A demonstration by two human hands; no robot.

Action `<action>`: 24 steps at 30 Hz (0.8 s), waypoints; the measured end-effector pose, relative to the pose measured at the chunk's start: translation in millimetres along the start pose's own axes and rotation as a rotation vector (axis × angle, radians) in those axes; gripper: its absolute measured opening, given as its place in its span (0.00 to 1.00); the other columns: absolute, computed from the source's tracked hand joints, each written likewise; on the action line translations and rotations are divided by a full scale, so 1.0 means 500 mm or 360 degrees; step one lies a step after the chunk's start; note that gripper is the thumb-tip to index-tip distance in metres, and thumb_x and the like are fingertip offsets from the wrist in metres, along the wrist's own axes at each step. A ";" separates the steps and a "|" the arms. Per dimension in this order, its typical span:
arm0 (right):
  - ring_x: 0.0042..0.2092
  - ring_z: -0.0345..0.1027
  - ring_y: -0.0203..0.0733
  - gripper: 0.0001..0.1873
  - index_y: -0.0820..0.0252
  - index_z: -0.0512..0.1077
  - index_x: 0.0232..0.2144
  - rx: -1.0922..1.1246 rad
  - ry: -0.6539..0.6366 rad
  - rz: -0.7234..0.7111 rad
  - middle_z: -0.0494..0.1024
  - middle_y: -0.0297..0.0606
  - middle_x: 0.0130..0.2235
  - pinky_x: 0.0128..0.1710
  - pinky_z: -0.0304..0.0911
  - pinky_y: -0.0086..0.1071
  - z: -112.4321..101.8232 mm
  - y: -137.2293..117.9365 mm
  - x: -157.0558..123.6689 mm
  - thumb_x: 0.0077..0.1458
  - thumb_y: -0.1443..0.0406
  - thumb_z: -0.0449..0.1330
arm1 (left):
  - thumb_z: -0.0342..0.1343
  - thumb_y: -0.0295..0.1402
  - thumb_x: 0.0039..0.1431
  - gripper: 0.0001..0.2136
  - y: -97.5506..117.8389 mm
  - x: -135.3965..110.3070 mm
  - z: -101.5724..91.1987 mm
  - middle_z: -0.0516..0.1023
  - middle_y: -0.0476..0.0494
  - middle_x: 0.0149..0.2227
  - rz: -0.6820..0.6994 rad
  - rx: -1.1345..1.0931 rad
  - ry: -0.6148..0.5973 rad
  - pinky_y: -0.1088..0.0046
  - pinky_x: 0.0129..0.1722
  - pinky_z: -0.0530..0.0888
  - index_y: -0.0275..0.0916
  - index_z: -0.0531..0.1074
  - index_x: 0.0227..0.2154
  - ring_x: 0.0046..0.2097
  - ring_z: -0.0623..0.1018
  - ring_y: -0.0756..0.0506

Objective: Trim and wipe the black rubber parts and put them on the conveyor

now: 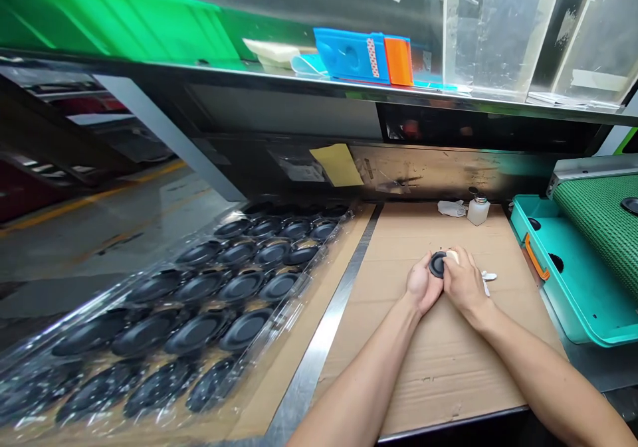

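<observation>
Over the cardboard-covered worktop, my left hand (421, 285) is closed on a small round black part (437, 264) with a raised rim. Against its right edge, my right hand (463, 279) pinches a small off-white pad or folded cloth (452, 256). Part of the black piece and most of the pad are hidden by the fingers. A crumpled white scrap (488, 277) lies just right of my right wrist.
A clear plastic tray (294, 321) of round black parts (246, 329) lies at left. A white bottle (478, 209) and white tissue (451, 208) stand at the back. To the right are a teal bin (591, 307) and a green conveyor belt (598, 214). A shelf (279, 75) overhangs the worktop.
</observation>
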State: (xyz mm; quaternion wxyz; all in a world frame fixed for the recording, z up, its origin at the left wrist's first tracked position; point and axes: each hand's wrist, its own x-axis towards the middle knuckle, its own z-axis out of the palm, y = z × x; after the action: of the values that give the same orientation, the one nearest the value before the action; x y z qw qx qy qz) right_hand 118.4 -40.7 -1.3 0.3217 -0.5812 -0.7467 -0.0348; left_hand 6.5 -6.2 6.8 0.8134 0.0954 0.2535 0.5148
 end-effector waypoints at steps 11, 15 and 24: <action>0.45 0.71 0.46 0.16 0.59 0.68 0.49 0.0629 0.0319 0.0540 0.77 0.43 0.45 0.45 0.67 0.38 -0.034 0.029 0.027 0.62 0.58 0.54 | 0.40 0.35 0.72 0.19 -0.006 -0.012 0.016 0.80 0.33 0.48 -0.0010 -0.0035 -0.0014 0.59 0.52 0.77 0.33 0.75 0.46 0.52 0.80 0.39; 0.52 0.65 0.51 0.16 0.59 0.69 0.48 0.0343 0.0321 0.0405 0.74 0.47 0.50 0.53 0.59 0.44 -0.014 0.019 0.031 0.64 0.58 0.51 | 0.44 0.36 0.72 0.17 -0.029 -0.029 0.024 0.78 0.38 0.55 0.0013 0.0064 -0.0277 0.61 0.59 0.73 0.37 0.75 0.51 0.59 0.75 0.40; 0.43 0.69 0.49 0.13 0.57 0.66 0.39 0.0459 0.0362 0.0795 0.77 0.44 0.40 0.43 0.60 0.38 -0.023 0.097 0.046 0.64 0.55 0.49 | 0.49 0.36 0.70 0.14 -0.042 -0.036 0.026 0.76 0.32 0.57 -0.0100 0.0182 -0.0294 0.55 0.59 0.72 0.35 0.76 0.48 0.60 0.74 0.38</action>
State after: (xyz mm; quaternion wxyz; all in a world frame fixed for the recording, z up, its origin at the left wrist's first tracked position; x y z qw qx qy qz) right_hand 164.2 -10.7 4.2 0.4809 -0.6874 -0.5372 0.0870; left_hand 23.5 -30.4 14.7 0.8422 0.1806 0.2092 0.4629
